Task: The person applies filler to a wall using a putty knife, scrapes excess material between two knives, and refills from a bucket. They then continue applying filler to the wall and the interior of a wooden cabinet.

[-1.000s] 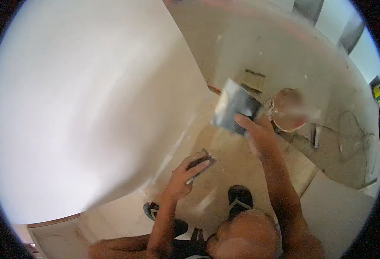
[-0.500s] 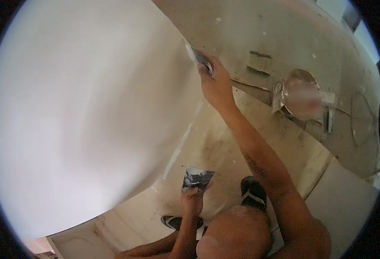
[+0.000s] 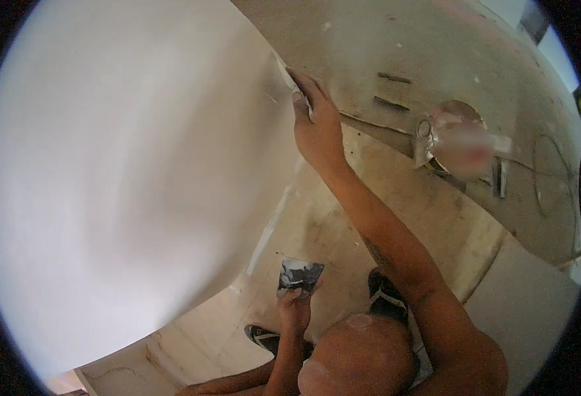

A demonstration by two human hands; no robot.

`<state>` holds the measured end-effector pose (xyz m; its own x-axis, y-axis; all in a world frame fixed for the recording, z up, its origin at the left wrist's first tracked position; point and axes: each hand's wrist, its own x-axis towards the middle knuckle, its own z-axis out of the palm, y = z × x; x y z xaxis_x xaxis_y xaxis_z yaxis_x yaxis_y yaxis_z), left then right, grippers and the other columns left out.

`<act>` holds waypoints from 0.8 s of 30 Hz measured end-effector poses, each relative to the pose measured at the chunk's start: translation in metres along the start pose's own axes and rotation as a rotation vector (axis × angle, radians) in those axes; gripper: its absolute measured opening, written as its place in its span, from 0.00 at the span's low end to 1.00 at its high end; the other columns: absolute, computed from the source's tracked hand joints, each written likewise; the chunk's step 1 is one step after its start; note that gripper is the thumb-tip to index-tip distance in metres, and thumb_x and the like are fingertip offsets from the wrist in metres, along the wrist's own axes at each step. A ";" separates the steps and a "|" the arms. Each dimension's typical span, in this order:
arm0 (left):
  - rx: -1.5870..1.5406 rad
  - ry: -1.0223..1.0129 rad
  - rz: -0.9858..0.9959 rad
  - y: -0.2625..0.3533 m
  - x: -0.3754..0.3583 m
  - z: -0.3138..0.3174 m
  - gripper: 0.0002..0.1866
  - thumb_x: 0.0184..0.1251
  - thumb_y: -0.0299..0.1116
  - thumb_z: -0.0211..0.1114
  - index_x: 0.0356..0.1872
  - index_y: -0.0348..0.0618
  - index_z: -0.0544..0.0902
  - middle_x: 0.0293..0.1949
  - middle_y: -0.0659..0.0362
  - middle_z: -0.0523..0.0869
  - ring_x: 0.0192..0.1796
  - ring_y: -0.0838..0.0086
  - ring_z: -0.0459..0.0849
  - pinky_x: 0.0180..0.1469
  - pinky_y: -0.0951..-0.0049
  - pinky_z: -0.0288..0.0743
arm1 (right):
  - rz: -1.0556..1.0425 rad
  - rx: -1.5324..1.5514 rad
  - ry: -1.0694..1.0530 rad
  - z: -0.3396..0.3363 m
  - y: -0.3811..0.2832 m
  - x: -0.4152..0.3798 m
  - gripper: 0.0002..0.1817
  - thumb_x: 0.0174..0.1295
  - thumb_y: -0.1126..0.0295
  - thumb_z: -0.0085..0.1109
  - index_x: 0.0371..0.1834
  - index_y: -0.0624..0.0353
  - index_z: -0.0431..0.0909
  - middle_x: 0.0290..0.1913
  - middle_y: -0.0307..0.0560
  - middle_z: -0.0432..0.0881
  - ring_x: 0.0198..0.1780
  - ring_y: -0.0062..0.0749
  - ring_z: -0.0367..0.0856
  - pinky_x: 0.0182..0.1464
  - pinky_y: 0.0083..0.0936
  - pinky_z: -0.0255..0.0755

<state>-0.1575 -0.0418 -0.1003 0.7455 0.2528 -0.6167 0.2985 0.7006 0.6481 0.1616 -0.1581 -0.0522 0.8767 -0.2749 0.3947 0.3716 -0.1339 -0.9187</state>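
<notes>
My right hand [image 3: 318, 129] is raised to the outer edge of a large white panel [image 3: 152, 165]. Its fingers close around a dark, flat filler spreader, mostly hidden by the hand, with whitish paste near its tip. Lower down, my left hand [image 3: 295, 309] grips another filler spreader [image 3: 301, 274], whose dark, broad blade faces up and carries smears of white filler. A pale strip of filler [image 3: 269, 231] runs along the joint between the panel and the stained, light-brown board below.
A round tin [image 3: 458, 109] stands on the grey floor to the right, its contents blurred. Near it lie dark strips [image 3: 391, 103] and a thin cord [image 3: 538, 191]. My feet in dark flip-flops [image 3: 262, 335] rest on the stained board [image 3: 396, 185].
My right hand has shifted slightly up and left along the panel's edge, its wrist turned so that less of the spreader shows. My left hand has barely moved.
</notes>
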 end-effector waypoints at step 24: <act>0.014 -0.009 -0.007 -0.016 0.010 -0.029 0.30 0.48 0.29 0.63 0.58 0.42 0.71 0.54 0.56 0.80 0.58 0.58 0.77 0.64 0.44 0.67 | -0.030 0.011 -0.028 0.014 -0.015 -0.034 0.33 0.51 0.88 0.46 0.64 0.58 0.67 0.61 0.56 0.67 0.63 0.51 0.65 0.66 0.35 0.61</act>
<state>-0.1723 -0.0309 -0.1294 0.7489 0.2416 -0.6171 0.3117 0.6933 0.6498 0.1305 -0.1340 -0.0516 0.8734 -0.2442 0.4213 0.4008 -0.1310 -0.9068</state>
